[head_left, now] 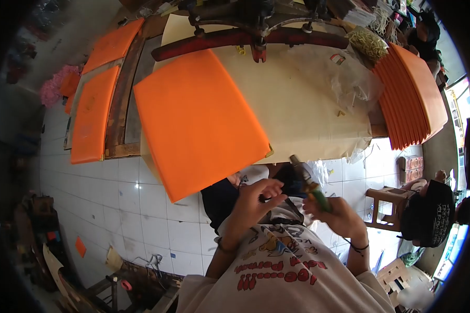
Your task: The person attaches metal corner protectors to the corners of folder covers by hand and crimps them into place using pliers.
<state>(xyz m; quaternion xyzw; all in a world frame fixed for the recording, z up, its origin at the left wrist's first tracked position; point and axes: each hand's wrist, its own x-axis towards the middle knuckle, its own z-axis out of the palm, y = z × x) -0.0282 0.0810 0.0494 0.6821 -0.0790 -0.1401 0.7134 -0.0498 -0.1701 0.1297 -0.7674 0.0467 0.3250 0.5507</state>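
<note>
My left hand [258, 199] is in front of my shirt with its fingers curled in toward the thumb. Something small and dark shows by the fingertips, too unclear to name. Wrapped around the handle of a green-handled tool with a metal head [313, 189], my right hand [341, 216] holds it tilted up toward the table edge. A large orange padded folder cover [198, 125] lies at an angle on the table, overhanging its near edge. One metal corner piece [269, 152] sits on the cover's corner nearest my hands.
A red-and-black metal clamp-like frame [258, 39] spans the far side of the table [297, 115]. Clear plastic [352, 78] lies there. Stacked orange covers [410, 96] stand at right, more covers [94, 115] at left. A person in a black cap [434, 214] is near a stool [385, 208].
</note>
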